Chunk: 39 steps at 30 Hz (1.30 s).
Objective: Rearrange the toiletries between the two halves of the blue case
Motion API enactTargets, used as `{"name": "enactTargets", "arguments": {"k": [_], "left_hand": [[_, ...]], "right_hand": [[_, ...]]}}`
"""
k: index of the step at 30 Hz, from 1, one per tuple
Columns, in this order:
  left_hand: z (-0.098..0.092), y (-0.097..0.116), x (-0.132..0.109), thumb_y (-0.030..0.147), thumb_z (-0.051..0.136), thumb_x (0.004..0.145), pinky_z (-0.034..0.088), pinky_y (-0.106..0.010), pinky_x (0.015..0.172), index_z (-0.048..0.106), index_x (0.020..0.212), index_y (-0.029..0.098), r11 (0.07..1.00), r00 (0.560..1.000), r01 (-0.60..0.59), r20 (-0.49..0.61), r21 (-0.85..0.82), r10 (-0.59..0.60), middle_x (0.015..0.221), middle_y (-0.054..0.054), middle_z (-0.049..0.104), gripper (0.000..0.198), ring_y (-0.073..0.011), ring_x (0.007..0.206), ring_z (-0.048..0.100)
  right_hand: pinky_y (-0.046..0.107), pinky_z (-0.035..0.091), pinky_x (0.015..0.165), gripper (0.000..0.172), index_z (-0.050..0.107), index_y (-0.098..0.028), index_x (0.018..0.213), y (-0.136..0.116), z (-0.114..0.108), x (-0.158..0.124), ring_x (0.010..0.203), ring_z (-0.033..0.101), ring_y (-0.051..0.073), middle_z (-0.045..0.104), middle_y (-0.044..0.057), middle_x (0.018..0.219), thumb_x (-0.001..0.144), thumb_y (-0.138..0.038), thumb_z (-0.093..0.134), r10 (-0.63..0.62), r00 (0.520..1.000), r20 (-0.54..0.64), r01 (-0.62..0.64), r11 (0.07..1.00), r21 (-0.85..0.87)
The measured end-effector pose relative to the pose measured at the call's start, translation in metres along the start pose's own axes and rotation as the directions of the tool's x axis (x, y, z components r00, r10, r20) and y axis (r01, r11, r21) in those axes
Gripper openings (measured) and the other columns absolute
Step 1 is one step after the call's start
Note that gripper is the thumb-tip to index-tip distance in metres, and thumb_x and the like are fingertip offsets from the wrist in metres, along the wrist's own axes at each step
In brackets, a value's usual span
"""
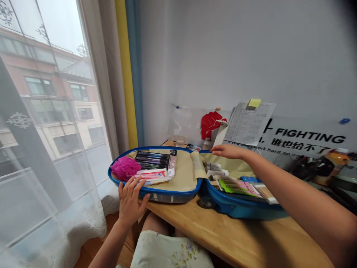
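A small blue suitcase [178, 196] lies unfolded with a cream lining. My left hand [131, 199] grips the near rim of its left half, fingers over the edge and thumb against the outer wall. Beside those fingertips are a white and red flat packet [153, 174] and a magenta mesh bath sponge [125, 168]. A clear pack of dark, pen-like sticks [152, 160] lies behind. My right hand [227, 151] reaches to the far rim of the right half, fingers stretched leftward and holding nothing visible; whether it touches the rim I cannot tell.
White tubes [217, 172], a green and pink pack [240, 187] and a pack of cotton swabs [270, 193] lie in the right half. The suitcase rests on a wooden table [192, 219]. Bottles [331, 165] stand at the right; a sheer curtain [55, 149] hangs left.
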State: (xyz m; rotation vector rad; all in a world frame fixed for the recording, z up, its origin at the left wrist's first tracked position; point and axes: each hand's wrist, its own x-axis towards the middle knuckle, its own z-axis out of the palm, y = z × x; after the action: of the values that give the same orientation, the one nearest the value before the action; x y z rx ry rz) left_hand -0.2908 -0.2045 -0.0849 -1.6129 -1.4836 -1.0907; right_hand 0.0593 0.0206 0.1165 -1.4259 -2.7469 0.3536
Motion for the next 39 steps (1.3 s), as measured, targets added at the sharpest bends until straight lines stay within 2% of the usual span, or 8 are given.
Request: {"name": "enactTargets", "arguments": {"k": [3, 6, 10, 17, 25, 30, 35, 39], "left_hand": [[0.000, 0.000, 0.001, 0.035, 0.048, 0.090, 0.014, -0.048, 0.114, 0.048, 0.130, 0.019, 1.000, 1.000, -0.009, -0.012, 0.008, 0.009, 0.123, -0.013, 0.059, 0.043, -0.0276, 0.126, 0.044], [0.001, -0.001, 0.000, 0.035, 0.047, 0.090, 0.015, -0.049, 0.114, 0.049, 0.129, 0.018, 1.000, 1.000, -0.016, -0.015, 0.018, 0.016, 0.122, -0.013, 0.059, 0.043, -0.0280, 0.126, 0.044], [0.001, -0.002, -0.001, 0.035, 0.048, 0.090, 0.014, -0.048, 0.114, 0.049, 0.129, 0.019, 1.000, 1.000, -0.017, -0.016, 0.014, 0.017, 0.121, -0.013, 0.059, 0.043, -0.0277, 0.125, 0.045], [0.002, -0.003, -0.003, 0.036, 0.048, 0.089, 0.013, -0.048, 0.114, 0.049, 0.130, 0.021, 1.000, 1.000, 0.006, -0.007, -0.002, -0.006, 0.122, -0.012, 0.059, 0.044, -0.0278, 0.126, 0.044], [0.003, -0.002, -0.004, 0.037, 0.049, 0.088, 0.012, -0.048, 0.114, 0.052, 0.128, 0.022, 0.999, 0.999, 0.044, 0.003, -0.031, -0.044, 0.121, -0.011, 0.060, 0.043, -0.0277, 0.127, 0.044], [0.002, -0.001, -0.003, 0.036, 0.048, 0.089, 0.012, -0.049, 0.115, 0.053, 0.125, 0.020, 0.999, 1.000, 0.027, -0.001, -0.018, -0.027, 0.122, -0.012, 0.060, 0.040, -0.0276, 0.127, 0.043], [0.002, -0.001, -0.003, 0.035, 0.048, 0.089, 0.012, -0.049, 0.115, 0.053, 0.124, 0.020, 1.000, 1.000, 0.020, 0.000, -0.009, -0.020, 0.122, -0.012, 0.060, 0.039, -0.0273, 0.128, 0.043], [0.002, 0.000, -0.003, 0.036, 0.048, 0.088, 0.012, -0.049, 0.115, 0.054, 0.124, 0.020, 0.999, 0.999, 0.044, 0.011, -0.016, -0.044, 0.123, -0.011, 0.059, 0.039, -0.0274, 0.129, 0.042]], "right_hand": [[0.041, 0.046, 0.093, 0.046, 0.072, -0.019, 0.105, 0.042, 0.013, -0.024, 0.102, 0.064, 0.029, 0.070, 0.012, 0.111, 0.074, -0.049, 0.056, 0.113, 0.991, 0.071, -0.109, 0.992, -0.059], [0.037, 0.049, 0.088, 0.043, 0.074, -0.017, 0.098, 0.064, 0.029, -0.046, 0.098, 0.066, 0.029, 0.072, 0.011, 0.104, 0.066, -0.044, 0.062, 0.161, 0.973, 0.167, -0.151, 0.986, -0.071], [0.031, 0.049, 0.086, 0.045, 0.071, -0.018, 0.102, 0.076, 0.045, -0.067, 0.098, 0.066, 0.025, 0.072, 0.008, 0.104, 0.063, -0.039, 0.060, 0.160, 0.954, 0.252, -0.154, 0.987, -0.045], [0.032, 0.048, 0.081, 0.045, 0.065, -0.016, 0.103, 0.086, 0.061, -0.076, 0.092, 0.067, 0.025, 0.072, 0.010, 0.100, 0.065, -0.039, 0.057, 0.192, 0.958, 0.211, -0.188, 0.981, -0.040], [0.028, 0.046, 0.069, 0.027, 0.066, -0.019, 0.082, 0.085, 0.063, -0.076, 0.078, 0.066, 0.021, 0.072, 0.006, 0.082, 0.065, -0.039, 0.058, 0.188, 0.967, 0.171, -0.187, 0.982, -0.026], [0.030, 0.043, 0.068, 0.019, 0.065, -0.020, 0.068, 0.080, 0.057, -0.077, 0.073, 0.062, 0.021, 0.068, 0.006, 0.075, 0.062, -0.038, 0.062, 0.174, 0.982, 0.067, -0.171, 0.984, -0.044], [0.031, 0.041, 0.065, 0.032, 0.062, -0.020, 0.069, 0.074, 0.036, -0.074, 0.067, 0.056, 0.019, 0.061, 0.006, 0.068, 0.066, -0.052, 0.061, 0.196, 0.972, -0.133, -0.192, 0.980, 0.044], [0.028, 0.044, 0.062, 0.041, 0.056, -0.020, 0.086, 0.040, 0.021, -0.055, 0.063, 0.055, 0.013, 0.065, 0.004, 0.075, 0.076, -0.059, 0.050, 0.211, 0.954, -0.213, -0.152, 0.953, 0.263]]}}
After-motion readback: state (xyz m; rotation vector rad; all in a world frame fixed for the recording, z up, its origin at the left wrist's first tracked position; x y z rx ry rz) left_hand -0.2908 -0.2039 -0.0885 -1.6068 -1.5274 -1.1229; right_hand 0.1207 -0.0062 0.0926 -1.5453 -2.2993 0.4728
